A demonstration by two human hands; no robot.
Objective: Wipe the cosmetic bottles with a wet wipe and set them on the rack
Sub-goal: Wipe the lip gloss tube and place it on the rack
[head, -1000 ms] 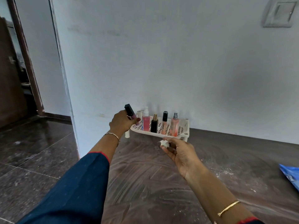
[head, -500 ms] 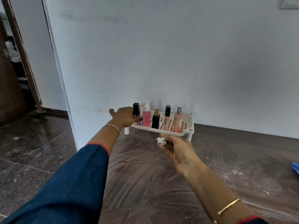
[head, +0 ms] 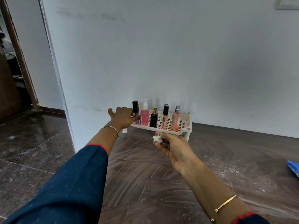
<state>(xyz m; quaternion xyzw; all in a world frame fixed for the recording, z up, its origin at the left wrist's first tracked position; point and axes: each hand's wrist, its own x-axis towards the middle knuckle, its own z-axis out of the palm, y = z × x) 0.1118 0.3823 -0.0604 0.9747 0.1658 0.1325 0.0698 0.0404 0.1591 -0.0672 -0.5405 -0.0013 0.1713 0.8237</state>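
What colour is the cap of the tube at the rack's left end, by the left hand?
Black cap on the tube, clearest in the head view.

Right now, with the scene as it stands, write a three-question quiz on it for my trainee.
1. Multiple choice: what does the right hand hold? A) a crumpled white wipe; B) a pink bottle; C) nothing.
2. True or false: the left hand is at the left end of the rack, by the black-capped tube.
3. Short answer: which bottle stands between the pink pump bottle and the lip gloss tube?

Key: 1) A. 2) True. 3) The black bottle with the gold cap.
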